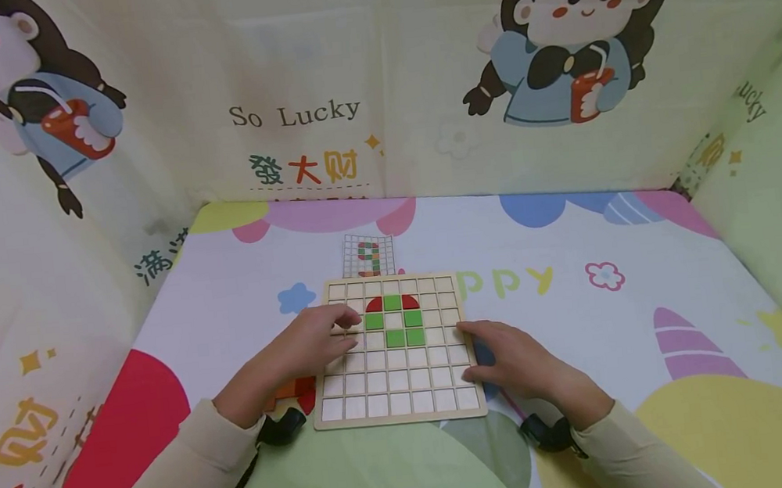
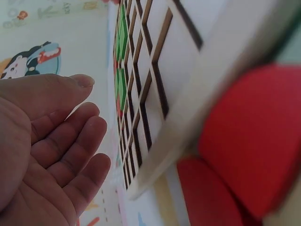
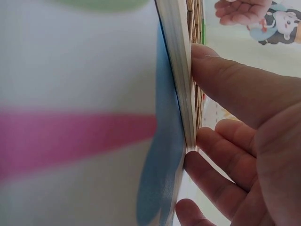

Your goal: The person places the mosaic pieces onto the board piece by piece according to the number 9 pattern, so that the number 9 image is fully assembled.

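Hovering an empty, parted left hand (image 1: 311, 336) over the grid board (image 1: 401, 403), touching its edge with a loosely spread right hand (image 1: 518, 357).

Grid board (image 1: 401, 418) of pale matt wood, smooth matt red pieces (image 2: 256, 141), lightly creased cloth-like backdrop (image 1: 416, 61).

Pale cream across the back wall (image 1: 417, 76), dark letters (image 1: 295, 115) spelling "So Lucky", and look, a braided cartoon figure (image 1: 571, 58) sits high on the right! A second figure (image 1: 63, 114) tilts across the left wall (image 1: 13, 288); the right wall (image 1: 779, 159) runs pale green. Below, the white desk (image 1: 562, 259) bursts with colourful printed shapes.
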Tool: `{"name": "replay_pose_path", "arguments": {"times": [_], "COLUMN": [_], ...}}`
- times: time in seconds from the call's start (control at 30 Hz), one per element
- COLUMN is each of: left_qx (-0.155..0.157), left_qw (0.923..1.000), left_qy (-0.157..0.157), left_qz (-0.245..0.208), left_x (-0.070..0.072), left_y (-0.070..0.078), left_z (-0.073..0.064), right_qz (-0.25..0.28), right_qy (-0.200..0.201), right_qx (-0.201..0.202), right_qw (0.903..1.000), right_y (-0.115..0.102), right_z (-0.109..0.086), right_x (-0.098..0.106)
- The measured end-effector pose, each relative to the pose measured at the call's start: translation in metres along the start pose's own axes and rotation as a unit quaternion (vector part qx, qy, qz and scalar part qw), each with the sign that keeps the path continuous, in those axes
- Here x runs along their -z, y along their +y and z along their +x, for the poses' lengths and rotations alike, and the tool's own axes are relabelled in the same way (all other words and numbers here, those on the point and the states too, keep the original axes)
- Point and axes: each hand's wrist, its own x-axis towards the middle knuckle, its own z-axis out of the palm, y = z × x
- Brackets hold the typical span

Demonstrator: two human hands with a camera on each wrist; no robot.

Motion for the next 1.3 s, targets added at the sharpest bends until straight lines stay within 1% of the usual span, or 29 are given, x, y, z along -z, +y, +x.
{"name": "replay_pose_path", "arguments": {"times": [0.23, 0.53, 0.73, 0.8, 0.93, 1.17, 1.3], "left_qx": [-0.004, 0.012, 0.005, 0.007, 0.018, 0.047, 0.051], "left_qw": [0.9999, 0.9994, 0.999, 0.9989, 0.9987, 0.998, 0.9978], "left_qy": [0.015, 0.034, 0.043, 0.044, 0.045, 0.041, 0.04], "left_qz": [0.007, 0.001, 0.013, 0.016, 0.018, 0.014, 0.015], "left_x": [0.006, 0.013, 0.016, 0.017, 0.018, 0.019, 0.02], "left_y": [-0.008, -0.017, -0.021, -0.022, -0.025, -0.033, -0.038], "left_z": [-0.008, -0.015, -0.02, -0.022, -0.024, -0.03, -0.034], "right_qz": [-0.003, -0.003, -0.005, -0.006, -0.009, -0.008, -0.007], "right_qy": [-0.003, 0.0, 0.004, 0.004, 0.004, 0.007, 0.007], "right_qx": [-0.002, 0.0, 0.004, 0.005, 0.007, 0.009, 0.009], "right_qw": [1.0, 1.0, 1.0, 1.0, 0.9999, 0.9999, 0.9999], "right_y": [0.0, 0.0, 0.001, 0.001, 0.001, 0.001, 0.001], "right_z": [0.0, 0.0, -0.001, -0.001, -0.001, -0.001, -0.002], "right_x": [0.0, 0.0, 0.0, -0.001, -0.001, -0.001, -0.001]}}
